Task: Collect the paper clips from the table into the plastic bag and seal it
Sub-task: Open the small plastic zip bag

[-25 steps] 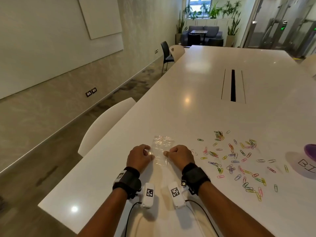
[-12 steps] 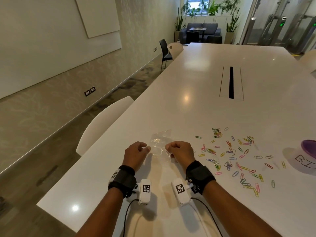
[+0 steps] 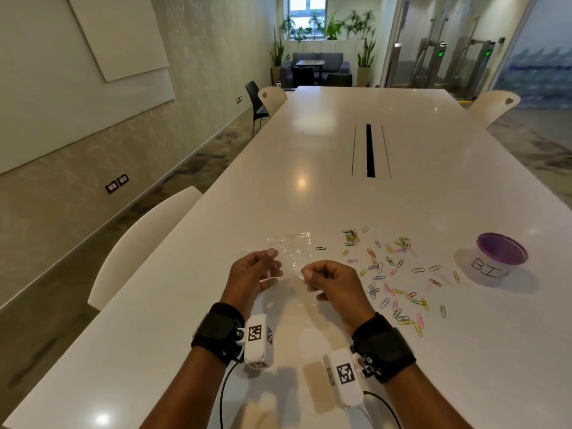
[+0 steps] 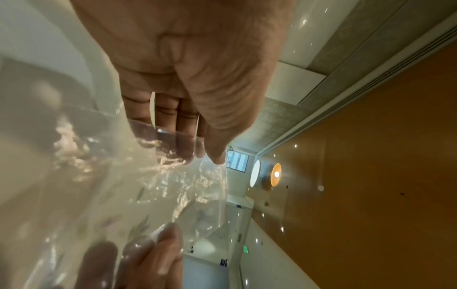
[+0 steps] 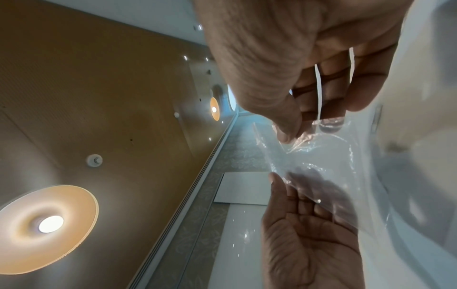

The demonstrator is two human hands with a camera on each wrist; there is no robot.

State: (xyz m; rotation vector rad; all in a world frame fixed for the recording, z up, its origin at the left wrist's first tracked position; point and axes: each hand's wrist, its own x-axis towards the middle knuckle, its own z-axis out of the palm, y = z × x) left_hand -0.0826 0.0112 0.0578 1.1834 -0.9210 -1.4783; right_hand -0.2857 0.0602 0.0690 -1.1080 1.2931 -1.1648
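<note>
Above table [image 3: 309, 144] near edge: plastic bag [image 3: 292, 252] lifted, left hand [image 3: 252, 275] and right hand [image 3: 332, 281] each pinching near end. Paper clips [image 3: 390, 274] scattered right, none bagged. Step: opening mouth. Next: part walls, hold open one-handed, start picking clips.

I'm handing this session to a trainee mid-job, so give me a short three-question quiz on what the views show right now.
1. True or false: both the left hand and the right hand hold the plastic bag.
2. Multiple choice: the paper clips lie (A) inside the bag, (B) scattered on the table beside the right hand, (C) in the purple-rimmed tub.
3. Fill in: the tub is marked with letters starting "___".

Key:
1. True. The fingers of each hand pinch a side of the bag.
2. B. No clips show inside the bag.
3. "BI"; the rest is cut off from view.
</note>
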